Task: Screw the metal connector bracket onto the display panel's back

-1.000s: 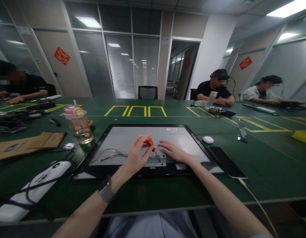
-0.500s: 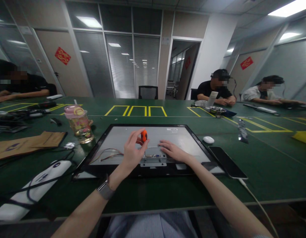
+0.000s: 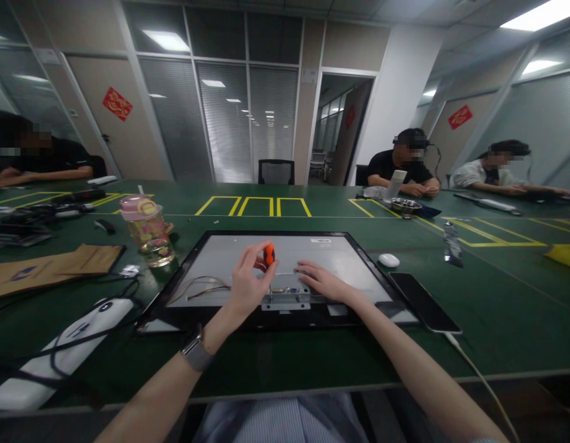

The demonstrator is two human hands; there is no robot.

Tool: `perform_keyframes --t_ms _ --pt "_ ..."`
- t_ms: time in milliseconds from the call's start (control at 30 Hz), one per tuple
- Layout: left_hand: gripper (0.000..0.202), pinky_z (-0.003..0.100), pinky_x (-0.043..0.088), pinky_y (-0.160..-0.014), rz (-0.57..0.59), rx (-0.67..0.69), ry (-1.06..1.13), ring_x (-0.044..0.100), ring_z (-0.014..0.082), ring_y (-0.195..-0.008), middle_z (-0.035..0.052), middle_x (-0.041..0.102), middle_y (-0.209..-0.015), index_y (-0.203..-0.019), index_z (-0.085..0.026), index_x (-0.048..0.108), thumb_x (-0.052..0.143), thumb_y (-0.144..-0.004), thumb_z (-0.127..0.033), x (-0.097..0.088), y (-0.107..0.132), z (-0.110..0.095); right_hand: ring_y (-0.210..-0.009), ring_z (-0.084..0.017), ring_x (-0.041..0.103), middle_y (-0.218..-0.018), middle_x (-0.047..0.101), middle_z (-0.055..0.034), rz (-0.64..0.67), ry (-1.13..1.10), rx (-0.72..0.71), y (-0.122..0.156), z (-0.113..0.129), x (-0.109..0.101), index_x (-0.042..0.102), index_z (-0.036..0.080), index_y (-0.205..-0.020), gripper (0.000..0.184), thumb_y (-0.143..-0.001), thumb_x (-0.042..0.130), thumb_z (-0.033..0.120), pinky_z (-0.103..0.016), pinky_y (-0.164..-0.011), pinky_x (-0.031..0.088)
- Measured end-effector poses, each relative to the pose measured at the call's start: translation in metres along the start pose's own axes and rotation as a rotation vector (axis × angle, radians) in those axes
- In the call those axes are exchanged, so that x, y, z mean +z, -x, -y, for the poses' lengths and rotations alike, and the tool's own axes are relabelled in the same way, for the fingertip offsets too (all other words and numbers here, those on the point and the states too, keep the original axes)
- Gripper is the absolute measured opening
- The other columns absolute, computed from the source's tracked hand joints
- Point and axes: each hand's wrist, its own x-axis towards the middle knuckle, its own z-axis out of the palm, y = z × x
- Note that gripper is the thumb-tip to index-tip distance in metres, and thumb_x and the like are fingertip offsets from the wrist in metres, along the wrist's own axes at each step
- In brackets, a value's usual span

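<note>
My left hand [image 3: 251, 278] grips the orange-and-black handle of a screwdriver [image 3: 269, 253] between thumb and fingers. The screwdriver stands upright, its shaft pointing down at a metal bracket with connector ports [image 3: 287, 298]; whether the tip touches a screw is too small to tell. Under both hands lies a flat display panel [image 3: 211, 258] with a grey back and black frame. My right hand [image 3: 326, 282] rests on the panel just right of the bracket, fingers stretched out and holding nothing. Thin loose wires [image 3: 197, 284] run over the panel's left part.
A pink-lidded drink bottle [image 3: 149, 234], brown paper envelopes [image 3: 58, 267] and a white power strip [image 3: 67, 347] with cables are to the left. On the right are a white earbud case [image 3: 388, 260] and a phone [image 3: 425, 301] on a charging cable. Other people sit across the table.
</note>
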Motion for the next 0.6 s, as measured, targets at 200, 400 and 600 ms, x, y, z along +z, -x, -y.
perform_keyframes --t_ms 200,400,600 --pt "0.035 0.022 0.053 -0.061 -0.027 -0.009 0.016 0.055 0.0078 -0.066 0.0026 0.053 -0.095 -0.114 -0.020 0.050 0.058 -0.080 -0.020 -0.0013 -0.0014 0.0004 -0.128 -0.023 0.036 -0.138 0.042 -0.0086 0.006 0.009 0.007 0.0010 0.0004 -0.0006 0.051 0.020 -0.124 0.049 -0.089 0.032 0.050 -0.040 -0.107 0.025" --pt "0.035 0.023 0.053 -0.062 0.019 -0.016 -0.016 0.055 0.0078 -0.064 0.0023 0.054 -0.093 -0.115 -0.021 0.050 0.058 -0.080 -0.022 0.0023 0.0022 0.0020 -0.128 -0.023 0.036 -0.137 0.043 -0.0088 0.001 0.009 -0.011 -0.0001 0.0003 0.0005 0.052 0.020 -0.123 0.049 -0.089 0.032 0.049 -0.040 -0.107 0.025" --pt "0.034 0.023 0.053 -0.064 -0.001 0.002 -0.004 0.056 0.0089 -0.067 0.0032 0.054 -0.094 -0.114 -0.020 0.050 0.058 -0.081 -0.022 0.0010 0.0023 0.0011 -0.128 -0.023 0.035 -0.137 0.044 -0.0081 -0.003 0.012 -0.011 0.0004 0.0007 -0.0001 0.052 0.022 -0.123 0.048 -0.089 0.032 0.049 -0.041 -0.107 0.026"
